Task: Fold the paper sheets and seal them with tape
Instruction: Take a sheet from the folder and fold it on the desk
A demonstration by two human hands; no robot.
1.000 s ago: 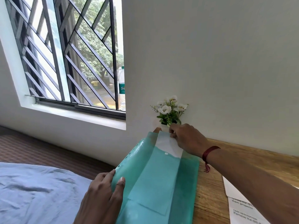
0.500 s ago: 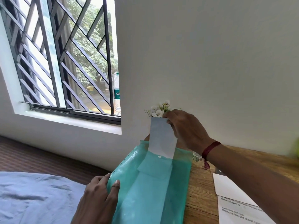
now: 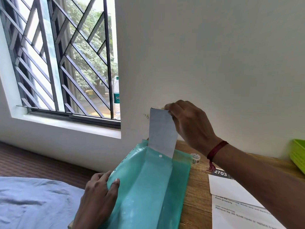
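Nearest, the left hand grips the punched left edge of a glossy, translucent teal plastic folder, thumb laid over its front and fingers curled at the margin beside the row of small round holes; left of that grip lies crumpled pale blue cloth. The folder runs away from this hand as a long, smooth rectangle with a raised central flap and a white snap button near its far end, lying on a grainy wooden table. To the right of the folder, under the right forearm, are flat white printed sheets with black text. Further on, just below the right wrist with its red thread band, a small roll of tape with a patterned side sits on the wood, close to the folder's far right corner. The right hand pinches the top right corner of a narrow, matte grey-white paper sheet between thumb and fingertips — the sheet hangs straight down from that pinch, its lower part inside the folder's mouth, its upper part standing clear and upright. A thin green sprig pokes out left of the sheet's top. Far right is a ribbed lime-green tray; beyond the left hand — a barred window with a clear bottle at its edge
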